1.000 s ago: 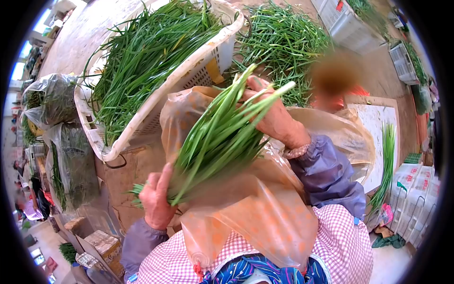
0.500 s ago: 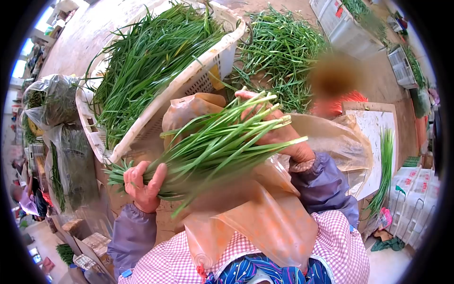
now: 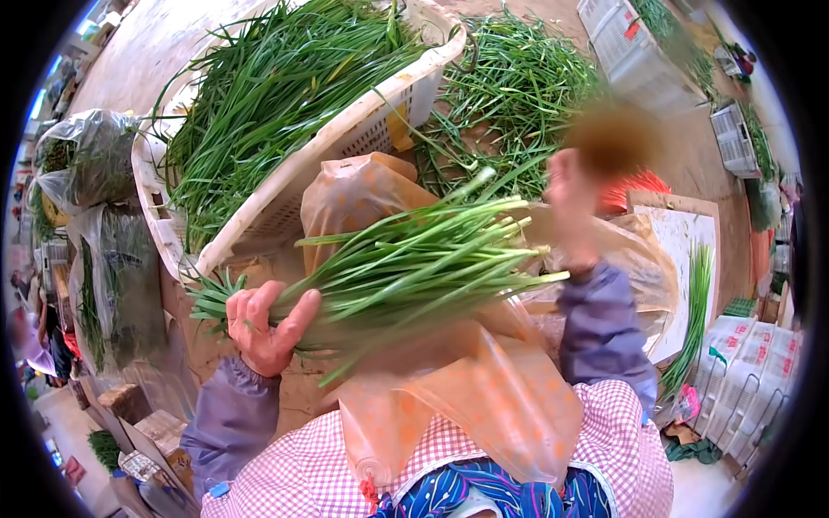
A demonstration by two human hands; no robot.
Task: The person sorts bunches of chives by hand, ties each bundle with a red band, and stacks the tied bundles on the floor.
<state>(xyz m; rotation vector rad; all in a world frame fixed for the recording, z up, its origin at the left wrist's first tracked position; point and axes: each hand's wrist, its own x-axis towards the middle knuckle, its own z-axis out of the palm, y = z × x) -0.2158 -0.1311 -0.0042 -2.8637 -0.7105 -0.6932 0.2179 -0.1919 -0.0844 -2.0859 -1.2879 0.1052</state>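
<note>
My left hand (image 3: 268, 330) is closed round the leafy end of a bunch of green chives (image 3: 414, 263). The bunch lies across my lap, with its pale cut ends pointing right and a few stalks sticking out of line. Just beyond those ends my right hand (image 3: 573, 203) is raised, apart from the bunch. Motion blurs it, and a brown smudge on the view covers part of its fingers, so their pose is unclear. Under the bunch, a translucent orange-patterned plastic apron (image 3: 484, 388) covers my lap and knees.
A white crate (image 3: 345, 129) heaped with long chives stands ahead on the left. Loose chives (image 3: 518, 86) lie on the floor beyond. To the right, a white board (image 3: 682, 259) carries a neat chive bundle (image 3: 691, 319). Filled plastic bags (image 3: 121, 276) stand at left.
My right hand has left the cut ends of the bunch and moved right and up. My left hand keeps its hold, and the bunch lies slightly flatter.
</note>
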